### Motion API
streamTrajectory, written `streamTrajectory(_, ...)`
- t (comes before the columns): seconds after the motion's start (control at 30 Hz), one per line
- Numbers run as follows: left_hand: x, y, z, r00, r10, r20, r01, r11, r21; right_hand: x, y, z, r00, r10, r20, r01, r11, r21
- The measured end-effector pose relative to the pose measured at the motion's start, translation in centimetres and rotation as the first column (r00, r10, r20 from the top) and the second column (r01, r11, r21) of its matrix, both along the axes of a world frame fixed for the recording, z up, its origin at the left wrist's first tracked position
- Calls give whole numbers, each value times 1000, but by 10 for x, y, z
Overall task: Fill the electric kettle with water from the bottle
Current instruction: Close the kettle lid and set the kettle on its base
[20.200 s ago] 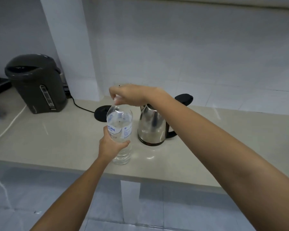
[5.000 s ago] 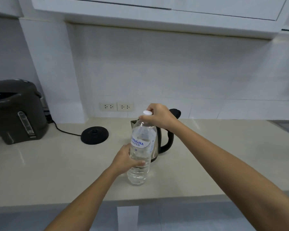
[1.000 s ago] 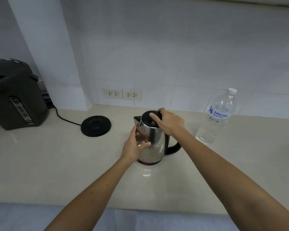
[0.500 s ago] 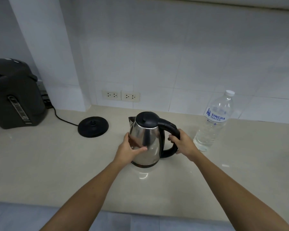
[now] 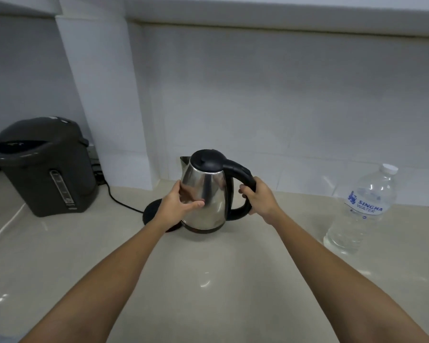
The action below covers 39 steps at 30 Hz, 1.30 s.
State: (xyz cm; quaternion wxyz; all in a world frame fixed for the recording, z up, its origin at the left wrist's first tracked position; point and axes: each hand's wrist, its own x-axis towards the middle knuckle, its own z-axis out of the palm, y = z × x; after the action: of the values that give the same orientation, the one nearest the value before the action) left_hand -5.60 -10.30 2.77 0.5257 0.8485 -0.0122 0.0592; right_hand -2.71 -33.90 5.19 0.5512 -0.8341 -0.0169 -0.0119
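Note:
The steel electric kettle [image 5: 209, 194] with a shut black lid is upright in the middle, its bottom just right of the black base [image 5: 152, 214], part of which my left arm hides. My left hand [image 5: 177, 206] cups the kettle's shiny left side. My right hand [image 5: 258, 198] is wrapped around its black handle. I cannot tell whether the kettle touches the counter or hangs slightly above it. The clear water bottle [image 5: 362, 214], capped and partly full, stands apart on the right.
A dark grey hot-water dispenser [image 5: 44, 167] stands at the back left, with a black cord [image 5: 119, 203] running from behind it to the base. A white cord [image 5: 3, 231] lies at the far left. The beige counter [image 5: 208, 280] meets a white tiled wall behind.
The kettle has shifted left toward the black base, with both hands on it. A second ago my right hand was on the lid; it then went to the handle.

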Motion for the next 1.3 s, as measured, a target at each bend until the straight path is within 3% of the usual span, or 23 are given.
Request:
streamTrajectory(0.4,64,139,-23,995,28,-97,-24,999,45,68,143,-32,999,-24,-47,25,1000,16)
streamTrajectory(0.83,72,144,-49,994,103,-40,-100,992,75,82,161,-47,993,-70,-91,68,997,-22)
streamTrajectory(1.0,70,144,-54,996,86,-40,-82,993,85,68,167,-47,983,-158,90,158,987,3)
streamTrajectory(1.3,75,146,-61,995,72,-73,-63,991,117,55,161,-53,947,-98,305,182,948,-260)
